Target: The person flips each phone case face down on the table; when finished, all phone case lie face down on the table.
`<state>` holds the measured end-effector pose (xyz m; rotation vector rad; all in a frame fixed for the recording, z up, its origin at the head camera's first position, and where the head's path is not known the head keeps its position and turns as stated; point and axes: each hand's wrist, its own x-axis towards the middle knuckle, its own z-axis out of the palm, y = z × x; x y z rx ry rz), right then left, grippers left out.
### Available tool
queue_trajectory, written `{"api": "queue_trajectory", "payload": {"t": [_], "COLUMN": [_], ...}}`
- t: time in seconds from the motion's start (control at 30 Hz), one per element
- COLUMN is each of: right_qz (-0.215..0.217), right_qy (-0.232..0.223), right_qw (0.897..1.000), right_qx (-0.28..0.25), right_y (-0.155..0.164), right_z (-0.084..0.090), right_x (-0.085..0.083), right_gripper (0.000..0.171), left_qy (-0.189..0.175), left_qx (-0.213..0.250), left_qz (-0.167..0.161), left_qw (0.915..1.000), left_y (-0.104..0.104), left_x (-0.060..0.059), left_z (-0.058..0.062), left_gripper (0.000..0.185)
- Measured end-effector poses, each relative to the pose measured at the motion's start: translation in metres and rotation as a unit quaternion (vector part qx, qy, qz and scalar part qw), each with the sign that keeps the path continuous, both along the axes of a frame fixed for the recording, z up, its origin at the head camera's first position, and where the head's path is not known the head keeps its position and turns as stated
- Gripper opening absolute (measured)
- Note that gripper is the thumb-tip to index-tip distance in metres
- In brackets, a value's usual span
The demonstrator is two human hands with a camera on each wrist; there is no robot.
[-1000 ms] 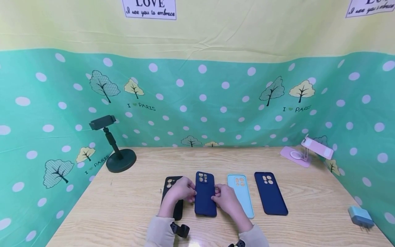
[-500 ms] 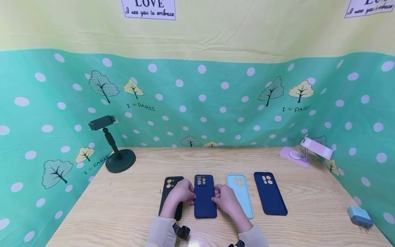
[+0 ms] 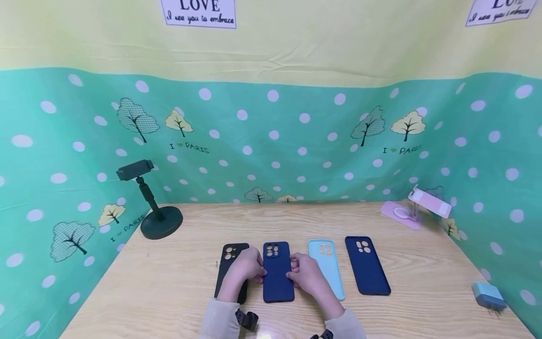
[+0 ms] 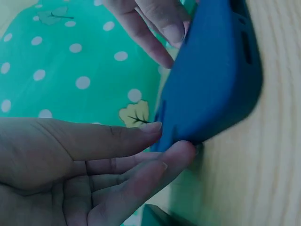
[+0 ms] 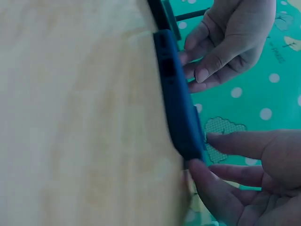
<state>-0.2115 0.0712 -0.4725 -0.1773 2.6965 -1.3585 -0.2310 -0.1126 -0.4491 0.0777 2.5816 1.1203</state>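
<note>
I pinch the dark blue phone case (image 3: 278, 272) between both hands, my left hand (image 3: 245, 267) on its left edge, my right hand (image 3: 306, 274) on its right. It sits on the wooden table (image 3: 169, 292), long axis pointing away from me, both hands equally near.

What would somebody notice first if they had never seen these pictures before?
Probably the row of four phone cases near the front of the wooden table, where the left hand and the right hand pinch the dark blue case by its two long sides. A black case lies to its left, and a light blue case and a navy case to its right. Behind stands the bright green spotted backdrop.
</note>
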Motion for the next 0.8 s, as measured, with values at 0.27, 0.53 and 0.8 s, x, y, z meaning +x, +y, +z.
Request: {"api": "queue_trajectory", "payload": {"t": [0.27,0.53,0.8], "right_qz": [-0.015,-0.073,-0.105], "right_qy": [0.029,0.065,0.053], "right_qw": [0.999,0.995,0.991], "right_qx": [-0.007,0.032,0.066], "right_y": [0.025,0.059,0.093], "right_z": [0.017,0.018,0.017], "right_x": [-0.001,-0.005,-0.003], "right_gripper": [0.042,0.035,0.039], "left_qy": [0.029,0.047,0.053], "left_qx": [0.026,0.070,0.098], "left_qz": [-0.014,-0.054,-0.076], "left_qw": [0.9991,0.9950,0.9909], "left_y": [0.007,0.037,0.073], "left_x": [0.005,0.008,0.001], "left_z": [0.013,0.004,-0.007], "left_gripper": [0.025,0.026,0.030]}}
